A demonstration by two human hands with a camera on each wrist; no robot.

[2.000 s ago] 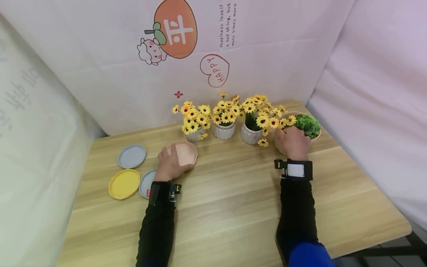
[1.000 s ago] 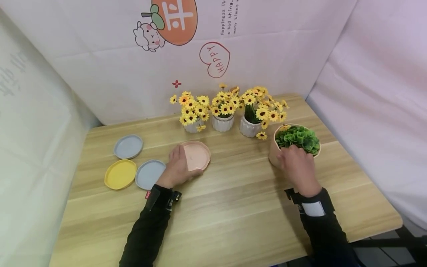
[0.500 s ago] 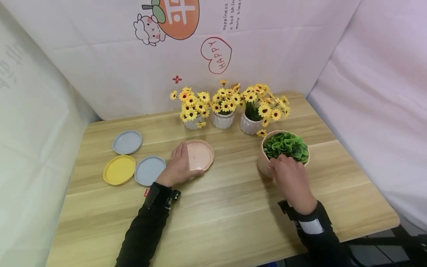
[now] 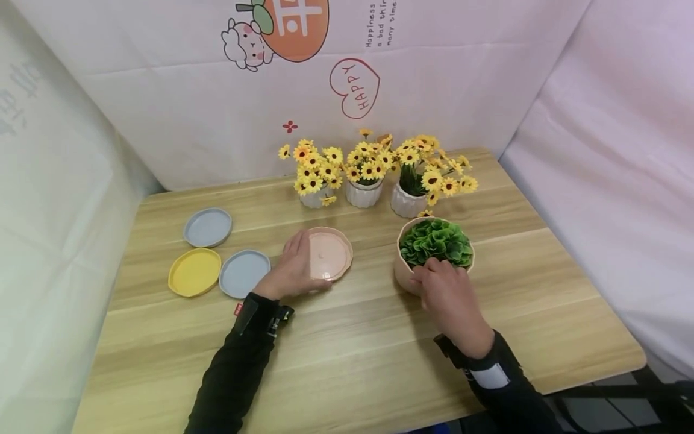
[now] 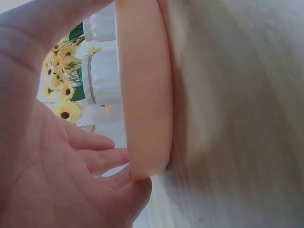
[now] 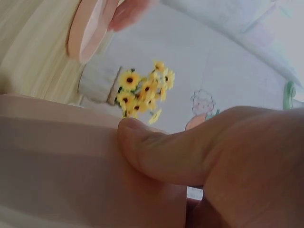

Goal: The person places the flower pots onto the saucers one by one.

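Observation:
Near the middle of the table, a pink saucer [image 4: 332, 258] lies between the thumb and fingers of my left hand [image 4: 290, 269], which holds it by its left side. The left wrist view has the saucer's side wall [image 5: 145, 90] close against the wood. To its right is a pink flowerpot [image 4: 403, 274] with a scalloped rim, filled by a leafy green plant [image 4: 436, 241]. My right hand [image 4: 452, 301] pinches the pot's near rim, thumb on the outer wall [image 6: 71, 161] in the right wrist view; its other fingers are mostly hidden.
Three white fluted pots [image 4: 364, 194] with yellow daisies stand in a row at the back. On the left lie a yellow saucer [image 4: 194, 272] and two grey-blue ones, the farther grey-blue saucer [image 4: 208, 227] behind it. Printed cloth [image 4: 162, 114] hangs around the wooden table [image 4: 347, 361].
My right hand has brought the potted green plant forward from behind and leftward, toward the pink saucer. The left hand has shifted the saucer slightly right and keeps holding it.

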